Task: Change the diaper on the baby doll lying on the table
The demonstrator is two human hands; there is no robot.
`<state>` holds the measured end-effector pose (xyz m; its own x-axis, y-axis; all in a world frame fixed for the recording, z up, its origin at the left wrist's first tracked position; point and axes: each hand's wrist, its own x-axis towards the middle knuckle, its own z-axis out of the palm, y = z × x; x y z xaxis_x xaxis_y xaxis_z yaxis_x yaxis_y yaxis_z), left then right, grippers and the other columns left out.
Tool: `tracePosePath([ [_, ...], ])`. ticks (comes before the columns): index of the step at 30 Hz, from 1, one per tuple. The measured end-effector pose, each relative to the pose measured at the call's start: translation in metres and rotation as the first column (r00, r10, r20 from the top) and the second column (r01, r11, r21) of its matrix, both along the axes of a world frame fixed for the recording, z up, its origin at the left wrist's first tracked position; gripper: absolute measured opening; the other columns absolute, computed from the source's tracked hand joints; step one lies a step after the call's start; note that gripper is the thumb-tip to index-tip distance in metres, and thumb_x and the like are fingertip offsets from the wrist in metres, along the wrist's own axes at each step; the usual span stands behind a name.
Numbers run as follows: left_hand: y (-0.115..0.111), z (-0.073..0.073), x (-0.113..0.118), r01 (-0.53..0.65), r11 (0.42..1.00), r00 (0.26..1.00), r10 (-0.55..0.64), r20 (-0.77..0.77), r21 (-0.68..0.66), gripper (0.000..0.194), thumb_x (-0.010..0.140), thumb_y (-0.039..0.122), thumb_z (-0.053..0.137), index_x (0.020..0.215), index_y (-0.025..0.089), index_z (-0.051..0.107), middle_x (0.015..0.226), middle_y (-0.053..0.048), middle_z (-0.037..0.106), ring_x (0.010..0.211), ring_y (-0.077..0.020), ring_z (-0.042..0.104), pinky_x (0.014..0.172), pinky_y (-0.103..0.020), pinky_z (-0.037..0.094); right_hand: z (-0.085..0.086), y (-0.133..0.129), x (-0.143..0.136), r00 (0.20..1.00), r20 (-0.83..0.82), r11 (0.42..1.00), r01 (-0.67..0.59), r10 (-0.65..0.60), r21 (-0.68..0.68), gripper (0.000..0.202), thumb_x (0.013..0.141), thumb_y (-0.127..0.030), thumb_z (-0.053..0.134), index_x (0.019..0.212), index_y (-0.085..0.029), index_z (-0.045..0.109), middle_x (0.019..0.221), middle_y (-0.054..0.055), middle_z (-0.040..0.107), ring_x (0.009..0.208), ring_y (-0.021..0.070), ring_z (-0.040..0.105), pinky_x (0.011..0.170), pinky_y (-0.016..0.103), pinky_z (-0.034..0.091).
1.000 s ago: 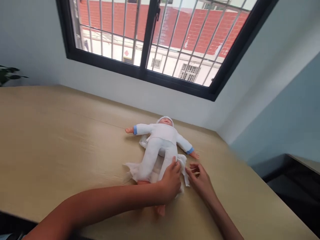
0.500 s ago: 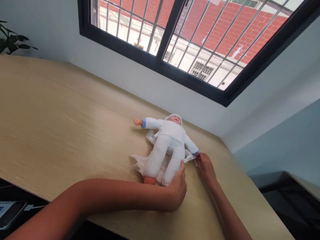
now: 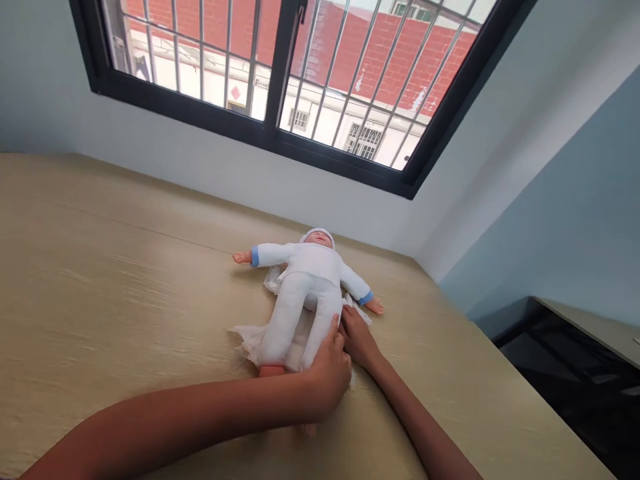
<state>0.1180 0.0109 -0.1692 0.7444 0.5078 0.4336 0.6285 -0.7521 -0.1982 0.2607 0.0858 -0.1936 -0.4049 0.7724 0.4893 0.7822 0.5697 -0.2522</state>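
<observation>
Broadly, your wooden table (image 3: 100,267) fills most of the view, running back to a wall under a barred window (image 3: 280,73). On it, toward the far right corner, a baby doll (image 3: 305,287) in white clothes lies on its back, arms spread, head toward the wall. Beneath the doll's hips and legs sits a crumpled white cloth (image 3: 250,337), spreading out on both sides. Your left hand (image 3: 327,370) wraps around the doll's lower leg, fingers closed on it. Your right hand (image 3: 357,340) lies just beside it, fingertips at the doll's hip and the cloth's edge; whether it pinches anything, you cannot tell.
</observation>
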Motion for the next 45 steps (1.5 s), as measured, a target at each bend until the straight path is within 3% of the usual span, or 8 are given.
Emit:
tracePosePath([
  [4,0.010,0.069,-0.044,0.291,0.910,0.957,-0.275,0.098,-0.296,0.014,0.088,0.036,0.064,0.089,0.028,0.075,0.096,0.000,0.077,0.091,-0.0180,0.068,0.095,-0.028,0.049,0.009,0.000,0.004,0.992,-0.098,0.993,0.090,-0.082,0.073,0.023,0.097,-0.035,0.056,0.087,-0.016,0.061,0.088,0.001,0.062,0.083,0.0154,0.061,0.080,0.035,0.052],
  [7,0.022,0.099,-0.078,0.240,0.912,0.966,-0.192,0.171,-0.333,0.026,0.095,0.024,0.046,0.095,0.021,0.072,0.098,-0.006,0.075,0.077,-0.0159,0.066,0.075,-0.024,0.050,0.027,-0.012,0.002,0.982,-0.181,0.988,0.086,-0.062,0.128,0.024,0.099,-0.035,0.049,0.087,-0.016,0.058,0.084,0.002,0.060,0.081,0.0164,0.059,0.077,0.035,0.050],
  [10,0.032,0.088,-0.102,0.169,0.922,0.982,-0.129,0.136,-0.349,0.027,0.089,0.022,0.050,0.072,0.021,0.071,0.069,-0.006,0.071,0.058,-0.0187,0.058,0.073,-0.031,0.048,0.043,-0.036,-0.015,0.982,-0.164,0.986,-0.073,0.098,0.151,0.022,0.099,-0.034,0.046,0.090,-0.019,0.061,0.091,0.006,0.067,0.091,0.0198,0.062,0.086,0.038,0.047],
  [14,0.037,0.049,-0.115,0.150,0.931,0.988,-0.129,0.084,-0.332,0.031,0.084,0.015,0.049,0.061,0.023,0.068,0.064,-0.005,0.070,0.077,-0.0251,0.062,0.101,-0.043,0.038,0.052,-0.061,-0.041,0.922,-0.010,0.919,-0.385,0.387,0.083,0.018,0.095,-0.028,0.049,0.100,-0.028,0.066,0.117,-0.002,0.071,0.124,0.0194,0.056,0.118,0.043,0.024],
  [18,0.041,0.031,-0.124,0.128,0.946,0.991,-0.111,0.074,-0.298,0.034,0.080,0.006,0.046,0.055,0.023,0.062,0.059,-0.004,0.064,0.083,-0.0263,0.060,0.109,-0.043,0.032,0.061,-0.060,-0.040,0.888,0.089,0.892,-0.452,0.452,-0.022,0.023,0.097,-0.025,0.047,0.081,-0.023,0.063,0.089,-0.002,0.075,0.118,0.0183,0.061,0.123,0.046,0.013],
  [26,0.041,0.033,-0.141,0.157,0.941,0.985,-0.129,0.113,-0.299,0.040,0.071,-0.010,0.041,0.089,0.018,0.063,0.094,0.001,0.069,0.106,-0.0208,0.059,0.118,-0.043,0.023,0.074,-0.043,-0.016,0.903,0.224,0.930,-0.351,0.368,-0.111,0.021,0.072,-0.006,0.061,0.086,-0.022,0.060,0.084,0.003,0.068,0.101,0.0222,0.065,0.118,0.052,0.032],
  [35,0.046,0.045,-0.143,0.205,0.851,0.971,-0.115,0.210,-0.483,0.026,0.081,0.005,0.043,0.068,0.020,0.060,0.083,-0.005,0.073,0.101,-0.0249,0.063,0.112,-0.040,0.032,0.068,-0.043,-0.019,0.883,0.304,0.933,-0.330,0.359,-0.144,0.036,0.072,0.004,0.053,0.093,-0.021,0.068,0.090,0.006,0.066,0.108,0.0257,0.060,0.121,0.054,0.025],
  [45,0.058,0.060,-0.150,0.392,0.631,0.839,0.053,0.541,-0.670,0.020,0.082,0.031,0.057,0.086,0.020,0.073,0.089,-0.004,0.072,0.087,-0.0221,0.065,0.090,-0.031,0.047,0.072,-0.035,-0.008,0.949,-0.145,0.908,-0.309,0.278,-0.283,0.021,0.077,-0.010,0.062,0.093,-0.023,0.067,0.094,0.001,0.070,0.099,0.0210,0.065,0.115,0.046,0.035],
])
